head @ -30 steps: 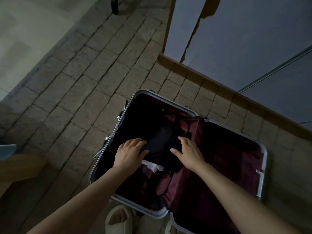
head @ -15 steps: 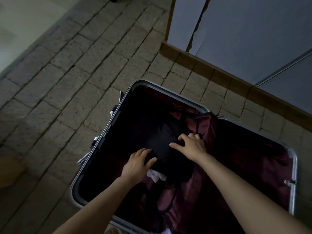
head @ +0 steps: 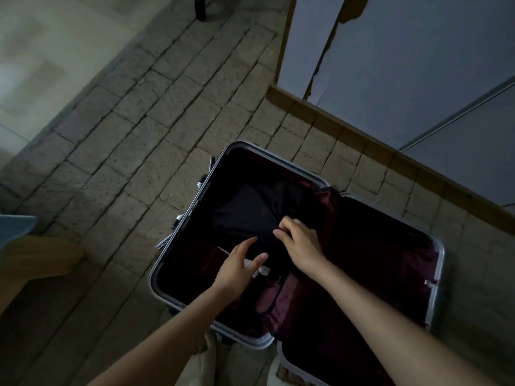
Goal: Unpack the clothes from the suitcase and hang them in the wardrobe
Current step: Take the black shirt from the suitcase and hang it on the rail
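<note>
Lying open on the brick-patterned floor (head: 145, 151), the suitcase (head: 192, 224) shows two halves edged in silver metal and lined in dark maroon fabric. Inside the left half sits a folded black garment (head: 245, 210), hard to read in the dim light; a small white tag or label (head: 263, 270) shows at its near edge.

Both bare forearms reach in from the bottom of the view. The right hand (head: 299, 243) rests on the near right part of the black garment, its fingers curled down and its grip pinching a fold of the dark cloth between thumb and fingertips. The left hand (head: 239, 267) is just beside it, over the garment's near edge, with fingers stretched forward and the thumb spread; its grip is loose and has hold of nothing I can make out, though the fingertips seem to touch the fabric.

The right half of the case holds only dark lining as far as can be seen. Beyond the suitcase stands a pale grey wardrobe door (head: 404, 65) above a wooden base strip (head: 362, 135). A wooden piece of furniture (head: 33, 260) shows at the left edge.
</note>
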